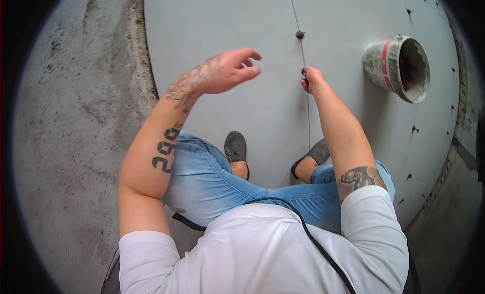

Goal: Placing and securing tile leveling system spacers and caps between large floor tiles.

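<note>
Clenching dark knob inside fingers, right hand seemingly for purchase; left hand, fingers released, perhaps balances alongside.

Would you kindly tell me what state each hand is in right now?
Left hand: open, fingers loosely curled, holding nothing visible.
Right hand: closed, gripping a small dark knob.

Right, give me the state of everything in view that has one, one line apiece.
Left hand: empty, open, fingers loosely bent
Right hand: closed on a small dark knob
Upper dark knob: at the seam, ungripped
Bucket: upright, lidless, smeared; contents unclear
Grey slabs: laid flat, edge to edge
Shoes: worn
</note>
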Demonstrator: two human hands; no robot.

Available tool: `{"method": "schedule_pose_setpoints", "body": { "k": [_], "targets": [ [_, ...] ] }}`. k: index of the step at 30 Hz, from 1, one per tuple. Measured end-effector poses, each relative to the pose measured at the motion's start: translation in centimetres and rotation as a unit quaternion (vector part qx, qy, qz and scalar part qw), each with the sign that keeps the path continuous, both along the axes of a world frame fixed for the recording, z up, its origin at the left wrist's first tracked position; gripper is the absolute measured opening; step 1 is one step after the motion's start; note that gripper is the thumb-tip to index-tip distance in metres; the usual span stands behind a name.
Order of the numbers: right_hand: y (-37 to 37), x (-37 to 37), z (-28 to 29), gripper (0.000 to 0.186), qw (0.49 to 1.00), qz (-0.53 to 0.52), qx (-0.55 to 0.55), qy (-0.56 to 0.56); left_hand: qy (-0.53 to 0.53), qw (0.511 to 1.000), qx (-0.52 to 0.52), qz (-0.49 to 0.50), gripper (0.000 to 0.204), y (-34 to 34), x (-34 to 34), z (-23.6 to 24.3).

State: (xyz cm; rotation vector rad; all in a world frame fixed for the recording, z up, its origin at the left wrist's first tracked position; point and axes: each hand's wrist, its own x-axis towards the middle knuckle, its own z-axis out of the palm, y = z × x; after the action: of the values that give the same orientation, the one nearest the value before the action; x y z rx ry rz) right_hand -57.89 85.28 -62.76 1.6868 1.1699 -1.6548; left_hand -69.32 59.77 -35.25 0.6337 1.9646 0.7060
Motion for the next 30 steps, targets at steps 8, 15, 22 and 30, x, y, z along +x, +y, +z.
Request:
{"method": "schedule_pose_setpoints", "body": {
  "k": [8, 15, 22, 30],
  "targets": [
    [-0.9, 0.1, -0.9, 0.024, 0.983, 0.099, 0.153, 0.034, -0.001, 0.999, -0.034, -0.030, 0.049, 0.4, -0.2, 0.1],
    [0.1, 0.1, -1.9, 0.027, 0.949, 0.254, 0.185, 0.013, -0.011, 0.999, -0.041, -0.032, 0.046, 0.5, -0.3, 0.1],
    [0.2, -0.2, -0.2, 0.031, 0.927, 0.307, 0.217, 0.004, -0.024, 0.999, -0.035, -0.029, 0.046, 0.7, -0.2, 0.0],
    [0.9, 0.8, -0.4, 0.036, 0.897, 0.391, 0.206, 0.021, -0.025, 0.999, -0.039, -0.020, 0.042, 1.1, -0.3, 0.7]
  ]
}}
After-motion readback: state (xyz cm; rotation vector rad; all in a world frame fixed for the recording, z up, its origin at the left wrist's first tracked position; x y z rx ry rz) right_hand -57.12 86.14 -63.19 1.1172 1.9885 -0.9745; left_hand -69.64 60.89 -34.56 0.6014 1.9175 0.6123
